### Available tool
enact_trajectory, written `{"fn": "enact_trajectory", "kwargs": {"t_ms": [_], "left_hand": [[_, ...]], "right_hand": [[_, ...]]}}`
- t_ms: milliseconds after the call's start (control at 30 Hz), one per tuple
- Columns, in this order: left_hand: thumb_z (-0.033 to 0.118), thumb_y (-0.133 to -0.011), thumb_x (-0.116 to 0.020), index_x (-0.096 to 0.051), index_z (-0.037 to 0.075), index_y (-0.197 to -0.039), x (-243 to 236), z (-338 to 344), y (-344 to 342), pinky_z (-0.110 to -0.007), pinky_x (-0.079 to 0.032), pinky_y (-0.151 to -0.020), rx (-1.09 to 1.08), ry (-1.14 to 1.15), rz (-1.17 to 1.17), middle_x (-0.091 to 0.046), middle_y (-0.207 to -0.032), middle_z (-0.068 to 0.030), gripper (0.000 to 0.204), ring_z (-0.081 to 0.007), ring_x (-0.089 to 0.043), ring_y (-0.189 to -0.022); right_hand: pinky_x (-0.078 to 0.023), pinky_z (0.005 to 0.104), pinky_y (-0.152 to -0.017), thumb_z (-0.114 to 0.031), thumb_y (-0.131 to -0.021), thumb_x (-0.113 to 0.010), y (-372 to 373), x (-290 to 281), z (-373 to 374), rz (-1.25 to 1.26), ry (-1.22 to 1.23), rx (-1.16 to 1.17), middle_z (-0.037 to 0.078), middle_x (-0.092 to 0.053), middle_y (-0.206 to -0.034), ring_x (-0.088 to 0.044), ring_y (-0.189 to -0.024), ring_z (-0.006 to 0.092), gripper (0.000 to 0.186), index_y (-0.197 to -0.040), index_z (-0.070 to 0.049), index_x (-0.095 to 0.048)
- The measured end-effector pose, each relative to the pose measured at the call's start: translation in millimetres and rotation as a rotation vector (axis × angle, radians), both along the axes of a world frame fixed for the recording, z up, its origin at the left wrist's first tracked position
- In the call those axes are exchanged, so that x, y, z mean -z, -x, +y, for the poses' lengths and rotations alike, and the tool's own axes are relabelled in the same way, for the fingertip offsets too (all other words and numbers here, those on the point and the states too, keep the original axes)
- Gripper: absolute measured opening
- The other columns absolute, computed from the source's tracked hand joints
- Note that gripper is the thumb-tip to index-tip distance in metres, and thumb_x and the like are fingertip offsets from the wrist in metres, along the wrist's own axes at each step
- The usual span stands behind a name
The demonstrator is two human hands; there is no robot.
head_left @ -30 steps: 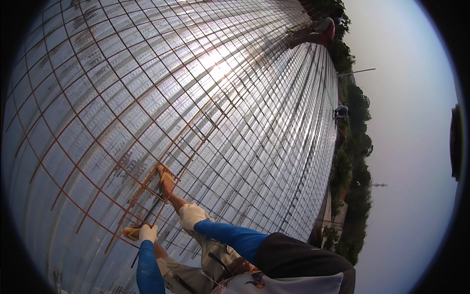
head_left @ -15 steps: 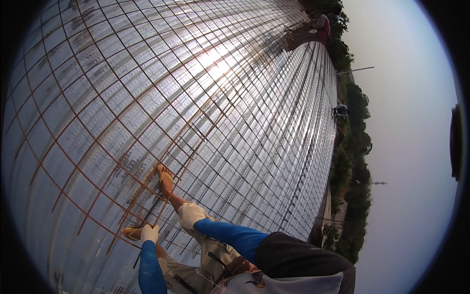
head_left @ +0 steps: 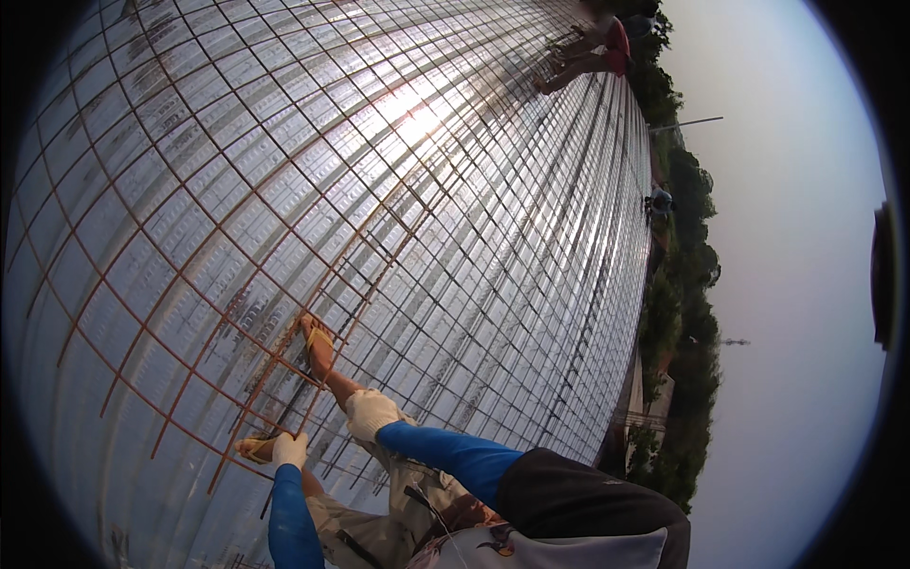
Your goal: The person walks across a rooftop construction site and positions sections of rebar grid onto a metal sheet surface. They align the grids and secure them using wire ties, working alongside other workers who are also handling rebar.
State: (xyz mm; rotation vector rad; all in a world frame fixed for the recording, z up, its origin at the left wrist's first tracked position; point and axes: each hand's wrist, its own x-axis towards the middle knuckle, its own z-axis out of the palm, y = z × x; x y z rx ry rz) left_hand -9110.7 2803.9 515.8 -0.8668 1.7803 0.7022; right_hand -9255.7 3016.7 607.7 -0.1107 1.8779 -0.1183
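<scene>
My left hand [head_left: 290,450], in a pale work glove, is closed at the edge of a rusty rebar mesh [head_left: 194,368], its fingertips pinched round the end of a bar. My right hand [head_left: 373,415], gloved too, is curled by my bent knee and lower leg. Its fingertips are turned away, so what it holds, if anything, is hidden. My feet, in yellow-strapped sandals [head_left: 319,339], stand among the bars close to both hands. Beneath the mesh lies ribbed, shiny metal decking [head_left: 142,465].
Another person [head_left: 592,57] in red stands on the mesh at the far end. A further person [head_left: 660,201] is near the decking's far edge. Trees [head_left: 684,294] and a low building [head_left: 654,403] lie beyond that edge. Bar ends stick out along the mesh's near side.
My hands stay almost in place. The view has shifted slightly against the mesh. The far person in red has changed leg position, a foot now further left.
</scene>
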Motion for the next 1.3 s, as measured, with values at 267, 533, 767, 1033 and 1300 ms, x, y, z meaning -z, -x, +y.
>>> {"fn": "enact_trajectory", "kwargs": {"t_ms": [267, 533, 767, 1033, 1300], "left_hand": [[0.035, -0.09, -0.066, -0.072, -0.008, -0.112, 0, 0, 1, -0.051, -0.053, -0.096, 0.048, 0.023, 0.039, -0.072, -0.11, -0.032, 0.048, -0.0449, -0.07, -0.107], [0.034, -0.089, -0.067, -0.07, -0.01, -0.111, 2, -2, -2, -0.051, -0.052, -0.097, -0.022, -0.009, 0.05, -0.071, -0.111, -0.0335, 0.05, -0.0472, -0.068, -0.11], [0.034, -0.089, -0.067, -0.069, -0.011, -0.112, 17, -7, -14, -0.051, -0.051, -0.098, -0.005, -0.03, 0.08, -0.07, -0.113, -0.0356, 0.05, -0.0476, -0.067, -0.111], [0.033, -0.09, -0.065, -0.069, -0.011, -0.112, 8, -6, -6, -0.052, -0.052, -0.096, -0.034, -0.031, 0.048, -0.07, -0.111, -0.0352, 0.049, -0.0484, -0.068, -0.108], [0.034, -0.09, -0.067, -0.071, -0.011, -0.104, 17, -6, -15, -0.052, -0.052, -0.092, 0.001, 0.017, 0.089, -0.073, -0.103, -0.0321, 0.047, -0.0459, -0.07, -0.101]], "right_hand": [[-0.058, 0.0441, -0.096, -0.031, -0.086, -0.072, -3, -11, 2, 0.054, -0.04, 0.073, 0.019, -0.072, -0.123, -0.069, -0.119, 0.0342, 0.04, -0.116, -0.004, -0.076], [-0.06, 0.0477, -0.094, -0.035, -0.088, -0.077, -12, 5, 12, 0.0, -0.041, 0.115, 0.022, -0.066, -0.131, -0.07, -0.118, 0.0375, 0.055, -0.131, -0.002, -0.066], [-0.059, 0.0477, -0.093, -0.032, -0.088, -0.075, -14, 1, 12, -0.023, -0.019, 0.114, 0.023, -0.066, -0.13, -0.069, -0.119, 0.038, 0.052, -0.13, -0.003, -0.066], [-0.059, 0.0483, -0.094, -0.032, -0.089, -0.073, -23, 18, 18, -0.009, 0.015, 0.098, 0.021, -0.068, -0.128, -0.069, -0.118, 0.037, 0.043, -0.123, -0.006, -0.071], [-0.059, 0.049, -0.094, -0.032, -0.088, -0.074, -16, 16, 10, -0.047, -0.029, 0.057, 0.021, -0.068, -0.127, -0.068, -0.119, 0.036, 0.043, -0.122, -0.006, -0.072]]}}
